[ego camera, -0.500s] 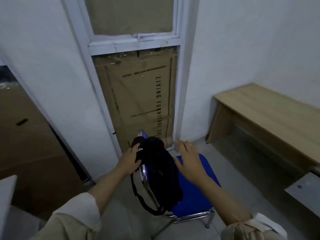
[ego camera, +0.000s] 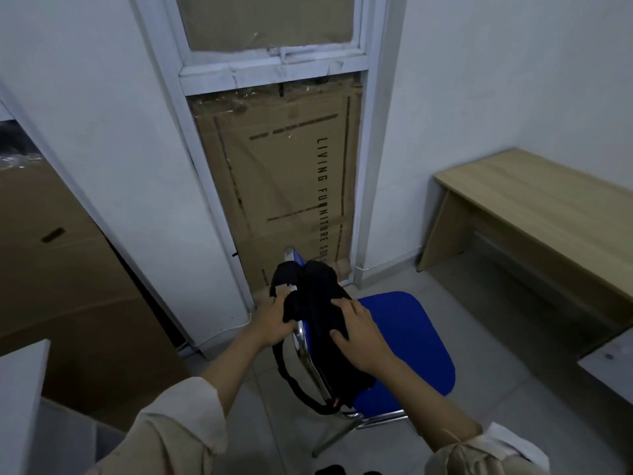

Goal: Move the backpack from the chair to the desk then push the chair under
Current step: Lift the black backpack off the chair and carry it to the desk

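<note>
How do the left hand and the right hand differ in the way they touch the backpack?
The left hand closes its fingers around a fold of the black backpack at the chair's backrest side, while the right hand lies flatter on the seat side, fingers spread. The left hand sits beside the chrome frame; the right hand is above the blue seat. Both touch the backpack's upper part.

A tall white window frame stood in the wall, its panes covered from behind by brown cardboard printed with dark lettering running vertically. To the left, a large cardboard box leaned in a dark opening. A white cable trailed along the foot of the wall onto the grey tiled floor.
</note>
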`<act>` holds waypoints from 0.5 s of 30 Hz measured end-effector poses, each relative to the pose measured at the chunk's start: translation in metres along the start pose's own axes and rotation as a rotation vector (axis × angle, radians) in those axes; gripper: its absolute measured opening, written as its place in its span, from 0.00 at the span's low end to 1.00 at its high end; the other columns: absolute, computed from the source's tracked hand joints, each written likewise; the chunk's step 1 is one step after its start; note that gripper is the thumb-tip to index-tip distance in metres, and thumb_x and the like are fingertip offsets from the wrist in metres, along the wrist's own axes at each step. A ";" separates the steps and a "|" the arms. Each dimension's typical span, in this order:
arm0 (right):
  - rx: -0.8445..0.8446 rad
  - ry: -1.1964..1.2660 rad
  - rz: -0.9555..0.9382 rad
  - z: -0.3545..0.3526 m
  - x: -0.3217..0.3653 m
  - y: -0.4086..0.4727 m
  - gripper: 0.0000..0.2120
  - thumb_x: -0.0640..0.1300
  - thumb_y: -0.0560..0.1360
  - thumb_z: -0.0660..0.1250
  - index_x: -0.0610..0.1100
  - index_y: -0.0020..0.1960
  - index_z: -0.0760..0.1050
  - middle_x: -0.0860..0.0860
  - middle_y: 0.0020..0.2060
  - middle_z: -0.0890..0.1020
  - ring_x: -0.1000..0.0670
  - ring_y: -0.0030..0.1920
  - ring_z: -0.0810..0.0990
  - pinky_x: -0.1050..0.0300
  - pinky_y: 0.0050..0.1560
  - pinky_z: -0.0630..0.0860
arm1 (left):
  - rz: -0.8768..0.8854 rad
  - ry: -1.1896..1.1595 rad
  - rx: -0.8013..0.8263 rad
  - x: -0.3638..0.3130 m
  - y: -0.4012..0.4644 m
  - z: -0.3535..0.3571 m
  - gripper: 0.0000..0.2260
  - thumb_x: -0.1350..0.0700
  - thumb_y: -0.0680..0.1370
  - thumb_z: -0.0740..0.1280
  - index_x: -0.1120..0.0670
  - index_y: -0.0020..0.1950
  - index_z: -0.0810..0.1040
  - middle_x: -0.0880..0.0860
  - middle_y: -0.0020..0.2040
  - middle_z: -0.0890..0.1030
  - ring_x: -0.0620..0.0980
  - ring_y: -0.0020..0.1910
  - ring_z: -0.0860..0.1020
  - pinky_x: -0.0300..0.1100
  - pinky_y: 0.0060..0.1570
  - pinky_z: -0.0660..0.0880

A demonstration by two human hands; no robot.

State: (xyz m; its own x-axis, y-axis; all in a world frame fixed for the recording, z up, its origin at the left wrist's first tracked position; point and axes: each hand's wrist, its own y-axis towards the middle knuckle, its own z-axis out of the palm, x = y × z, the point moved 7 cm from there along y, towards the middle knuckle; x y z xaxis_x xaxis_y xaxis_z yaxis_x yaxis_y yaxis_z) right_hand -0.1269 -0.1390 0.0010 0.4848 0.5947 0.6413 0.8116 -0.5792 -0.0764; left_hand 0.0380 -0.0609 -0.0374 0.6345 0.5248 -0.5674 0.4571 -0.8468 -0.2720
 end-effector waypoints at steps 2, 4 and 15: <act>0.023 0.053 0.040 0.007 -0.004 -0.001 0.25 0.45 0.78 0.63 0.48 0.72 0.59 0.45 0.70 0.66 0.44 0.69 0.64 0.47 0.68 0.68 | 0.003 -0.012 -0.024 0.000 -0.001 0.004 0.35 0.45 0.73 0.65 0.51 0.76 0.54 0.61 0.62 0.73 0.62 0.61 0.72 0.56 0.61 0.72; 0.044 0.093 0.082 0.015 -0.008 -0.001 0.25 0.46 0.78 0.63 0.48 0.72 0.60 0.44 0.68 0.67 0.43 0.67 0.66 0.48 0.65 0.70 | 0.007 0.022 -0.056 -0.003 -0.005 0.012 0.35 0.42 0.73 0.66 0.49 0.75 0.54 0.61 0.63 0.72 0.62 0.61 0.72 0.54 0.59 0.73; 0.003 0.334 0.269 0.031 -0.007 0.016 0.19 0.48 0.82 0.56 0.43 0.71 0.62 0.39 0.67 0.70 0.42 0.66 0.70 0.50 0.65 0.69 | -0.133 -0.270 -0.265 -0.035 -0.019 0.013 0.18 0.59 0.79 0.63 0.56 0.68 0.63 0.61 0.44 0.79 0.52 0.38 0.76 0.39 0.32 0.67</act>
State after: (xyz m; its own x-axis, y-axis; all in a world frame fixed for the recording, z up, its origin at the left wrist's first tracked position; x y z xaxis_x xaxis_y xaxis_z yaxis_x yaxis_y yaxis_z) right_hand -0.1074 -0.1353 -0.0281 0.5474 0.2092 0.8103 0.6719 -0.6871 -0.2765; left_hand -0.0014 -0.0647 -0.0225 0.3890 0.5566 -0.7341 0.6913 -0.7031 -0.1668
